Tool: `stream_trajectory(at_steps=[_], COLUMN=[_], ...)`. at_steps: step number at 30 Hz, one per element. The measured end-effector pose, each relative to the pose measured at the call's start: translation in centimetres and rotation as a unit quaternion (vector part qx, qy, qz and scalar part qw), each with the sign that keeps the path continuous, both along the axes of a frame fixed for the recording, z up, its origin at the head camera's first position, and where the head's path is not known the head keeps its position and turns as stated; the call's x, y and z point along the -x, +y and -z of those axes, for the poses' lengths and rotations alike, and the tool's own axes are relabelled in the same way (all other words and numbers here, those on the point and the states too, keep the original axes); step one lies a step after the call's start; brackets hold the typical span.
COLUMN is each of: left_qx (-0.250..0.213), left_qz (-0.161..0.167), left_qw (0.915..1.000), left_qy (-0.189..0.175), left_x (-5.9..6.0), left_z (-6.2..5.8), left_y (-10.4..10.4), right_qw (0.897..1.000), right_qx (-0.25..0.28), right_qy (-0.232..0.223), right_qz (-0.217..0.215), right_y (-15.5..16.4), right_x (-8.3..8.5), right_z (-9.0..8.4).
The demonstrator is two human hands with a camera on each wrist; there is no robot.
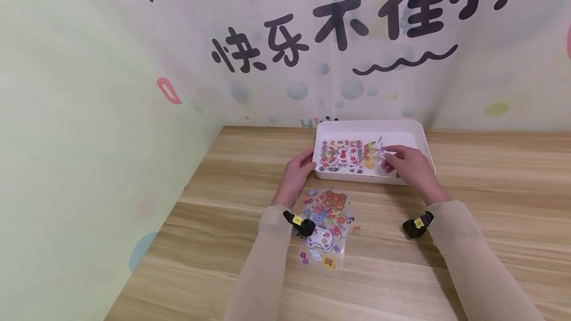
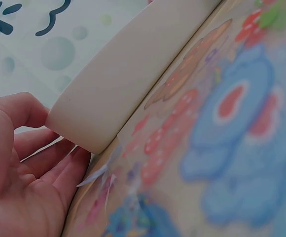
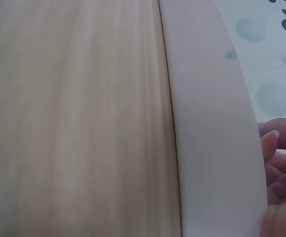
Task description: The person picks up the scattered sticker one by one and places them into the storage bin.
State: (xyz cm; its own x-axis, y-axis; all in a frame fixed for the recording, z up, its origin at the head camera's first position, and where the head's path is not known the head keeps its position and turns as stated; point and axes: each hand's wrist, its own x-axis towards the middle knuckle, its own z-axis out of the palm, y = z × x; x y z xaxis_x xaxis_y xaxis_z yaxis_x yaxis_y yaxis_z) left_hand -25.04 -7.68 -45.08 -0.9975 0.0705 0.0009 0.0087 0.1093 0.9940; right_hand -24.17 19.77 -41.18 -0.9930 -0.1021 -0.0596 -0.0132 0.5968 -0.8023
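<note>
A shallow white tray (image 1: 379, 179) stands at the back of the table. My left hand (image 1: 295, 172) grips its near left corner, thumb at the rim and fingers against the side, as the left wrist view shows. In the tray lies a clear sticker sheet (image 1: 347, 155) with a red-and-white cartoon figure and small colourful pictures. My right hand (image 1: 409, 165) is over the tray's right part, fingers bent beside the dark lettering; I cannot tell whether it pinches the sheet's clear edge. A second clear sticker sheet (image 1: 318, 217), with a brown bear and a white figure, lies on the table in front.
The wood-grain table (image 1: 383, 271) extends to both sides and toward me. Behind the tray hangs a pale printed backdrop (image 1: 285, 108) with black lettering, and it continues along the left side. Black cameras are strapped to both wrists, over the table.
</note>
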Motion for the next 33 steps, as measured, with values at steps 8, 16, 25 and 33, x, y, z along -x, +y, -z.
stream_trajectory(at_steps=[8,16,25,33], left_qx=[0.007,0.015,0.005,0.001], left_qz=[-0.003,-0.005,-0.002,0.000], left_qw=[1.0000,0.9998,1.0000,1.0000], left_qy=[-0.007,-0.012,-0.005,-0.008], left_x=[-0.08,-0.04,-0.05,0.01], left_z=[-0.09,-0.13,-0.05,0.07], left_y=[0.02,0.13,0.10,0.02], right_qw=[1.000,0.999,0.999,0.998], right_qx=[-0.019,-0.034,-0.047,-0.055], right_qy=[0.002,-0.001,-0.009,-0.018], right_qz=[0.001,0.000,-0.004,0.014], right_y=[0.09,0.12,-0.11,-0.15], right_x=[-0.09,-0.14,-0.16,-0.20], right_z=[0.00,0.05,0.10,-0.05])
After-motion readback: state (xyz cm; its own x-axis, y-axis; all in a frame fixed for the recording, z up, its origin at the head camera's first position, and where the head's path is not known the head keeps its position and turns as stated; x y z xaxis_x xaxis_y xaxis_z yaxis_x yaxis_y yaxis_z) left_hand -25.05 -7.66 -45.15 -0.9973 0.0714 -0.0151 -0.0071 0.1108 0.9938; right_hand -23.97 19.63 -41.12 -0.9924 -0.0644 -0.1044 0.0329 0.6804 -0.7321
